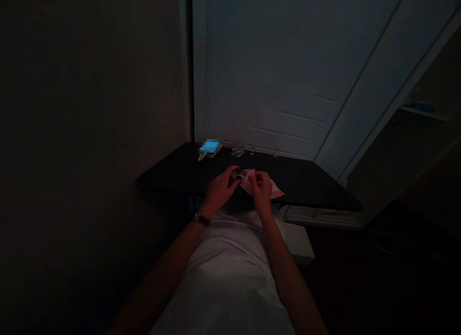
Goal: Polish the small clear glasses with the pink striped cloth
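Over the near edge of the dark table, my left hand (225, 185) pinches one end of a small clear stemmed glass (239, 174) lying sideways between my hands. My right hand (261, 185) is closed on a pink cloth (276, 191), which wraps the other end of the glass and hangs down to the right. The dim light hides the fine shape of the glass. At the back of the table stand several small clear glasses (237, 150), grouped close together. Two more stand apart to their right, one a small glass (275, 153) near the back edge.
A phone-like device with a blurred blue screen (209, 146) rests at the table's back left. The black table (306, 186) stands against a pale panelled door (252, 61). Below its right side is a white box (299, 244). A cable (382, 246) lies on the floor at right.
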`<state>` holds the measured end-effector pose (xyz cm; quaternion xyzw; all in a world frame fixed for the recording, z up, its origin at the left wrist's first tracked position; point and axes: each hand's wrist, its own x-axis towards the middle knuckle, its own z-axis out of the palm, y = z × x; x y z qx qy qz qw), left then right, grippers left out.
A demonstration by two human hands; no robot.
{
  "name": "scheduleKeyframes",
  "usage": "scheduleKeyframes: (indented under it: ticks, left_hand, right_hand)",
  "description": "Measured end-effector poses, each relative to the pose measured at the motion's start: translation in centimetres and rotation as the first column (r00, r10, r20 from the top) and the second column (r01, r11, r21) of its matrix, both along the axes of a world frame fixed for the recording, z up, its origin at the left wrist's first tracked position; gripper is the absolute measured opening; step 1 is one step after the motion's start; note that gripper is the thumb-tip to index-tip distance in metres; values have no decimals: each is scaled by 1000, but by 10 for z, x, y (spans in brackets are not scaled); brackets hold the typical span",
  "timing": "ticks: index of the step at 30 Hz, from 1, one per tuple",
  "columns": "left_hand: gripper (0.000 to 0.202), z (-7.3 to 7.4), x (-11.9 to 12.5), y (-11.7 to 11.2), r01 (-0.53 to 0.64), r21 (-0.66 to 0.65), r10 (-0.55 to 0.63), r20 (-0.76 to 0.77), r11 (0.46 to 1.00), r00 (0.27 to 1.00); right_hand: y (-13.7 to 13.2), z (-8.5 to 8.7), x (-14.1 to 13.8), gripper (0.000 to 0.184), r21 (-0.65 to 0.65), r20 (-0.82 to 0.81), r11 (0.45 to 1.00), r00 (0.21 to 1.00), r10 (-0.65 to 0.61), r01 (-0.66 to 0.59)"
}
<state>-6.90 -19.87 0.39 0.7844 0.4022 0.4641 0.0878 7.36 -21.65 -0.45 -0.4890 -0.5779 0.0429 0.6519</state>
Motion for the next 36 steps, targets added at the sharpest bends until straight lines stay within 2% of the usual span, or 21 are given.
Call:
scheduleKeyframes:
  ticks: [5, 16, 36]
  left_hand:
    - [26, 0, 0, 0, 11, 70, -11, 7, 997, 1000]
    - [14, -6, -1, 6, -20, 122, 18, 20, 992, 1000]
    - [19, -6, -2, 3, -36, 116, 42, -49, 993, 998]
  right_hand:
    - [2, -2, 0, 27, 6, 12, 1000, 1000, -6, 5]
    - [-2, -1, -1, 23, 12, 112, 999, 993, 31, -33]
    - [-3, -1, -2, 23, 9, 95, 998, 994, 61, -62]
